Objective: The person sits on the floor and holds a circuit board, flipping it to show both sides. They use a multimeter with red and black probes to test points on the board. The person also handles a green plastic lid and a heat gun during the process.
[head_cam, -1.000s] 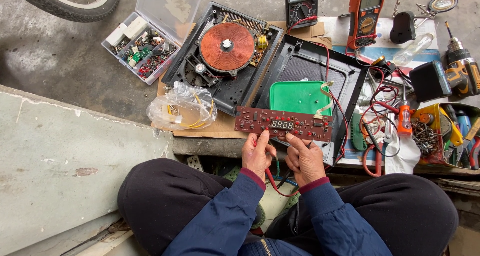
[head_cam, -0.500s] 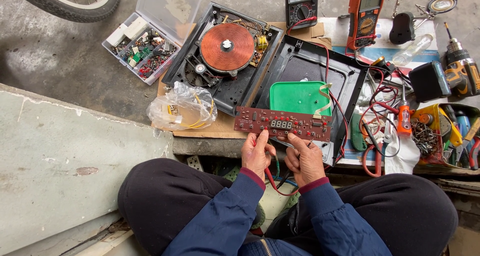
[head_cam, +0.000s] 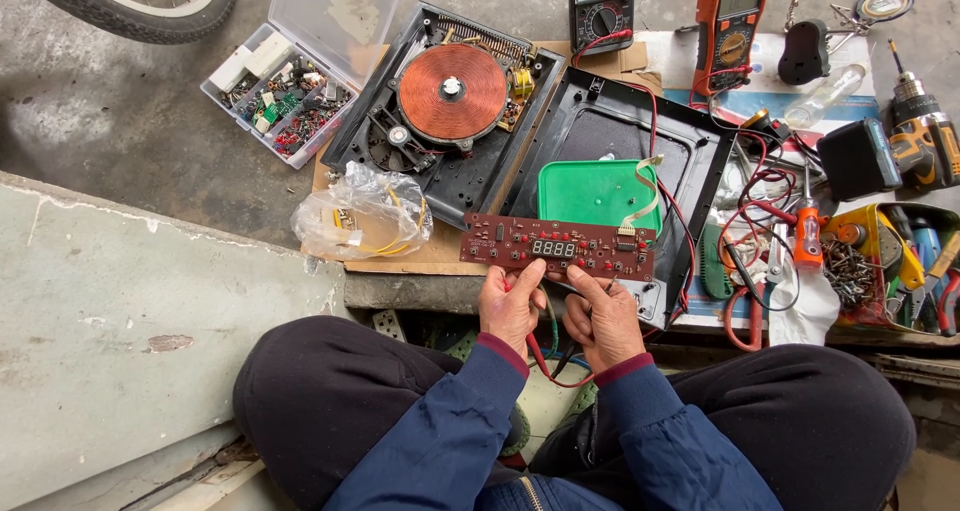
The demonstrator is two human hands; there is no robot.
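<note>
Nothing has moved: my left hand (head_cam: 512,306) and right hand (head_cam: 602,316) still pinch the red circuit board (head_cam: 558,246) below the green tub (head_cam: 592,193).

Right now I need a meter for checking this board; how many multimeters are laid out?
2: a black analog multimeter at the top centre, and an orange digital multimeter just right of it. More may be hidden among the tools.

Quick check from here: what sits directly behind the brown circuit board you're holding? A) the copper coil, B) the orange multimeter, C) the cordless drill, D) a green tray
D: the green tray lies in the black casing just behind the circuit board, which the left hand and right hand touch at its near edge.
</note>
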